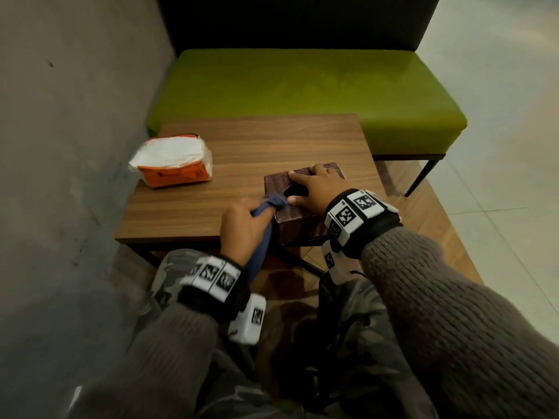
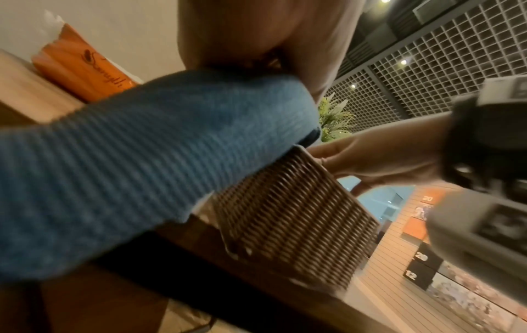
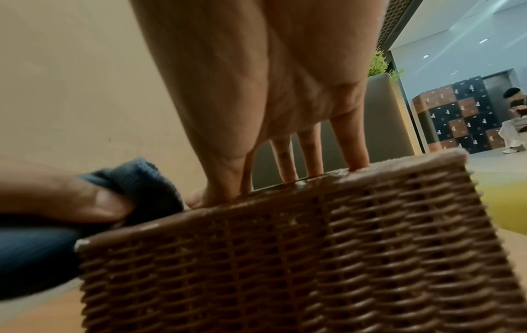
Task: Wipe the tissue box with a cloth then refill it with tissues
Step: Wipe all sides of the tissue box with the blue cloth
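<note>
A brown woven tissue box (image 1: 298, 214) (image 2: 293, 218) (image 3: 299, 254) stands near the front right corner of the wooden table (image 1: 211, 204), with an oval opening in its lid. My right hand (image 1: 311, 186) (image 3: 273, 108) rests flat on the lid with fingers spread, holding the box down. My left hand (image 1: 245, 225) (image 2: 256, 36) grips a blue ribbed cloth (image 1: 266, 225) (image 2: 142, 157) (image 3: 136, 180) and presses its bunched end against the box's near left top edge. The rest of the cloth hangs down past my wrist. An orange pack of white tissues (image 1: 172, 161) (image 2: 79, 67) lies at the table's left side.
A green bench seat (image 1: 302, 95) with a dark back stands behind the table. A grey wall (image 1: 60, 146) runs along the left. Tiled floor lies to the right. In the right wrist view a seated person (image 3: 513, 117) and lockers show far off.
</note>
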A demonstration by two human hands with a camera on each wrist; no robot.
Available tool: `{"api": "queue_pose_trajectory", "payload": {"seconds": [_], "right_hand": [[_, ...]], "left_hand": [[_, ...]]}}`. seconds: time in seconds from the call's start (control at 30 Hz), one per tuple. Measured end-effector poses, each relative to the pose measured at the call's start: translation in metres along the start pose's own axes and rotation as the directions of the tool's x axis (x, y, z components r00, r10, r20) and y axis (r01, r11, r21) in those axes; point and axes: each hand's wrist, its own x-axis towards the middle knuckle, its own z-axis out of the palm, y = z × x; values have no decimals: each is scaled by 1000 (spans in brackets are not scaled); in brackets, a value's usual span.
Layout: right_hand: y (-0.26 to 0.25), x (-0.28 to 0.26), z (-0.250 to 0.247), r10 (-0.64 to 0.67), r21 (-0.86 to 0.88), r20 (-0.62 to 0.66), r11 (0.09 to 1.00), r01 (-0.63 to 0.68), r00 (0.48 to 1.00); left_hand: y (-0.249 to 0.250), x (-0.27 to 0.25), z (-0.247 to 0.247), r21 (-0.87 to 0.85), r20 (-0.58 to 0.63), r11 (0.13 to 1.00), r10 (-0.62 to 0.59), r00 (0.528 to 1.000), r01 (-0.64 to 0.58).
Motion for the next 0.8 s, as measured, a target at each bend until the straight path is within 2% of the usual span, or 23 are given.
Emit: {"api": "queue_pose_trajectory", "payload": {"seconds": [0.17, 0.3, 0.4, 0.53, 0.63, 0.8], "right_hand": [[-3, -2, -1, 14, 8, 3, 1000, -14, 1000], [-4, -1, -1, 26, 17, -1, 1000, -26, 1000], [-4, -2, -2, 20, 22, 6, 1000, -20, 1000], [-6, -4, -1, 28, 6, -2, 1000, -28, 1000], [-10, -6, -1, 61, 0, -9, 998, -61, 998], [-11, -6, -2, 70, 24, -19, 997, -70, 997]], "left_hand": [[2, 41, -3, 30, -4, 998, -51, 999, 51], [0, 6, 0, 22, -3, 997, -70, 998, 70], [0, -28, 2, -4, -14, 1000, 3, 1000, -3], [2, -7, 2, 4, -37, 997, -75, 996, 75], [6, 11, -1, 24, -40, 998, -55, 998, 56], [3, -32, 0, 45, -33, 999, 18, 999, -16]]}}
